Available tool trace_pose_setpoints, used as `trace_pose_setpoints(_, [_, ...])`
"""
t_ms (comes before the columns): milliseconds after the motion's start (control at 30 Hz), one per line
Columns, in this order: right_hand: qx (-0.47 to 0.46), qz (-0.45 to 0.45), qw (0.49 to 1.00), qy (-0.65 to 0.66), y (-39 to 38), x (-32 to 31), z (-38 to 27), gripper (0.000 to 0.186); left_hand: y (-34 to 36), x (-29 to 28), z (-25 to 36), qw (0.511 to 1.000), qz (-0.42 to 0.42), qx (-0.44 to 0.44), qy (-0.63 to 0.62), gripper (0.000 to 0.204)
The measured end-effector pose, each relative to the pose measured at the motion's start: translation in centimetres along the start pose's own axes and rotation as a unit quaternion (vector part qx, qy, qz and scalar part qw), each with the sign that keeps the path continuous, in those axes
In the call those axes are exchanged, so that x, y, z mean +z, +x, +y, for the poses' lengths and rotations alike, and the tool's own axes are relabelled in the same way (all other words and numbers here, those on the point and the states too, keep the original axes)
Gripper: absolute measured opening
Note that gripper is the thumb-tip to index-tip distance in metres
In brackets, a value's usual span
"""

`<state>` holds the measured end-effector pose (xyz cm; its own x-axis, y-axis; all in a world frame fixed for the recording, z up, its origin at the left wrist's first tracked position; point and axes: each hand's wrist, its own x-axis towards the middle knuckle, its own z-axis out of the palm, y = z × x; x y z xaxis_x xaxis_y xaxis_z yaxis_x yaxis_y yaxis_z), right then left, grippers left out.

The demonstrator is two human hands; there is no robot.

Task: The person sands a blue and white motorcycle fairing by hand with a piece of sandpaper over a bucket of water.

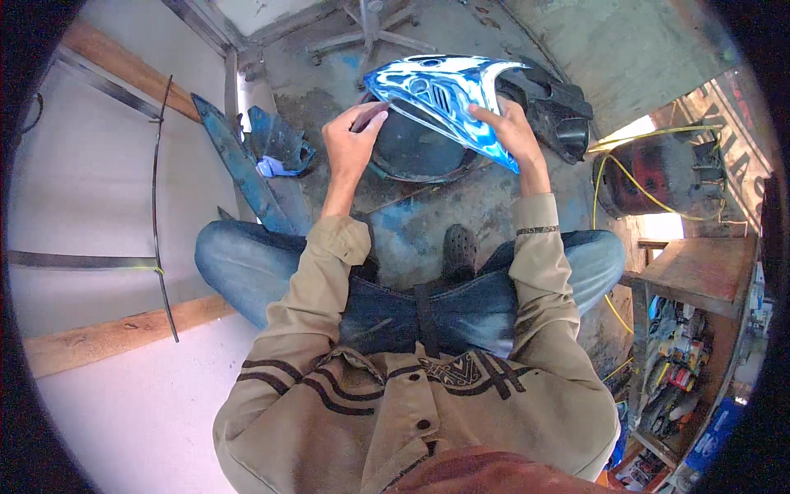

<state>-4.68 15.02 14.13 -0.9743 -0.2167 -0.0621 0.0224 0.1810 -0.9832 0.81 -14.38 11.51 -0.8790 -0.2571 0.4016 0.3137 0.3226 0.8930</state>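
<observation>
A glossy blue-and-white marbled panel (pixel 448 90), curved and pointed like a motorcycle fairing, is held up in front of me over the floor. My right hand (pixel 512 136) grips its right side, thumb on the top face and fingers behind. Close to the panel's left edge, my left hand (pixel 352 136) pinches a small, dark brownish flat piece (pixel 369 118) between thumb and fingers. What that piece is cannot be made out. Below the panel lies a dark round basin (pixel 420 156), partly hidden by it.
Black plastic parts (pixel 559 107) lie right of the basin. Further right stand a dark red-and-black tank (pixel 658 177), a yellow hose (pixel 594 189) and a cluttered wooden shelf (pixel 699 272). Blue panels (pixel 247 177) lean at the left wall. A metal stand base (pixel 370 33) is at the back.
</observation>
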Motion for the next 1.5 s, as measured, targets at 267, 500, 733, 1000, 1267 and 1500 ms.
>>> trace_pose_setpoints(267, [-0.044,0.015,0.997,0.060,-1.7,0.9,-0.6,0.039,-0.4,0.6,1.5,0.988,0.035,0.140,0.055,0.016])
trace_pose_setpoints(500, [-0.071,0.021,0.993,0.089,-3.8,0.9,-0.8,0.036,-1.9,1.6,3.7,0.956,0.015,0.261,0.131,0.021])
trace_pose_setpoints(733, [-0.062,0.062,0.989,0.120,-5.3,2.8,-1.8,0.031,-1.3,1.1,4.6,0.932,0.027,0.313,0.179,0.029])
trace_pose_setpoints(1000, [-0.038,0.088,0.964,0.246,-6.2,3.9,-2.1,0.034,-0.2,0.1,7.2,0.874,-0.120,0.433,0.187,0.037])
trace_pose_setpoints(1267, [-0.010,0.104,0.967,0.230,-7.2,4.1,-3.3,0.036,-1.4,-0.3,8.8,0.852,-0.208,0.446,0.178,0.046])
trace_pose_setpoints(1500, [0.044,0.090,0.947,0.304,-8.4,5.7,3.3,0.042,-2.0,-0.4,5.7,0.866,-0.263,0.377,0.196,0.040])
